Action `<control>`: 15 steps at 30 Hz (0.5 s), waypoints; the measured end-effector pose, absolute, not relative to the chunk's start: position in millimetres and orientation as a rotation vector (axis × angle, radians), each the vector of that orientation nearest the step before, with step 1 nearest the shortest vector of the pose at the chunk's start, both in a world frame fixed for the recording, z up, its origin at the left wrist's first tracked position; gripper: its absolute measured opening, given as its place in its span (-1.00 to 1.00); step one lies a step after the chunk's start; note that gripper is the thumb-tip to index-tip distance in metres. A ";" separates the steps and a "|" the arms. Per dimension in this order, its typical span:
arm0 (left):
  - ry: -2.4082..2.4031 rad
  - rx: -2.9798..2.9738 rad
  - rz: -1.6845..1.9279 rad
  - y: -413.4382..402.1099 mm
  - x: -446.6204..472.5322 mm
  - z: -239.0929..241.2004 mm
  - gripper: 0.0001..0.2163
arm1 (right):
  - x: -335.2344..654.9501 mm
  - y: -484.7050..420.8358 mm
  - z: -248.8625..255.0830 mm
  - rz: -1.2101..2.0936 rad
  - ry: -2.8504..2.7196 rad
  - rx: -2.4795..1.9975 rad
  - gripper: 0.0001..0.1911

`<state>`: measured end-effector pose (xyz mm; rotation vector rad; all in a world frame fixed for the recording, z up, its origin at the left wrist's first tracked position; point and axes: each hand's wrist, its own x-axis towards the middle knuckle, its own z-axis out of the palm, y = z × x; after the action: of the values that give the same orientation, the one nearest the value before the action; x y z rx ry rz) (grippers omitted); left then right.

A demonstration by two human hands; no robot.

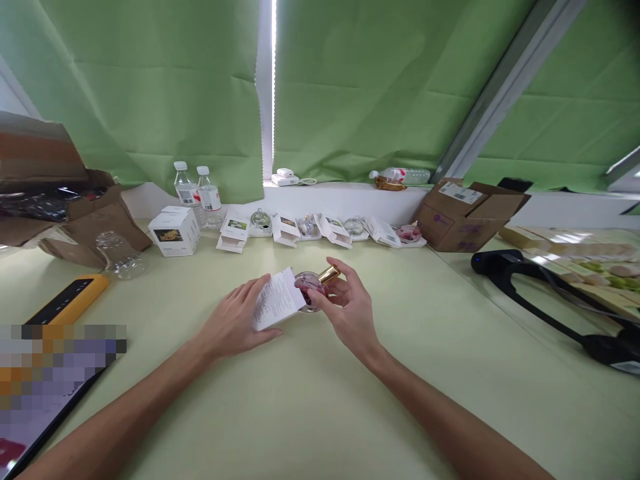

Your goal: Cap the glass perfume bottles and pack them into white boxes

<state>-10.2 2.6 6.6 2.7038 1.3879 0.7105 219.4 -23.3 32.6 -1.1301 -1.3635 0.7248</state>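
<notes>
In the head view, my left hand (237, 320) is closed around a small white box (280, 299) with fine printed text, held tilted above the table. My right hand (350, 307) grips a round clear glass perfume bottle (306, 283) with a gold cap (329, 274) and a dark reddish content. The bottle's lower part sits at the right end of the box; whether any of it is inside is hard to tell. Thumb and fingers of my right hand cover part of the bottle.
Small white boxes (234, 230) and round bottles (261, 219) line the table's back. A closed white box (175, 231), water bottles (207, 197) and an orange power strip (75, 300) are left. Right stand a cardboard box (455, 213) and a black headset-like frame (530, 293).
</notes>
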 end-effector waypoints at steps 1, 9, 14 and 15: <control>1.402 2.700 0.704 2.3 -9.9 6.6 -0.19 | 218.7 -24.1 32.5 0.724 -1.365 -1.126 -0.36; 1.382 2.727 0.799 -1.3 -6.5 6.2 -0.25 | 219.3 -21.7 31.9 0.812 -1.301 -1.144 -0.34; 1.358 2.774 0.868 -3.3 -3.3 6.5 -0.23 | 220.0 -16.6 27.6 0.918 -1.225 -1.156 -0.31; 1.372 2.769 0.881 -3.8 -2.5 6.5 -0.24 | 219.6 -16.3 26.9 0.926 -1.222 -1.149 -0.30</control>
<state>-2.5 -3.8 6.5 2.7690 1.3720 0.8806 219.6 -16.3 26.9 -1.1495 -1.2216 0.9263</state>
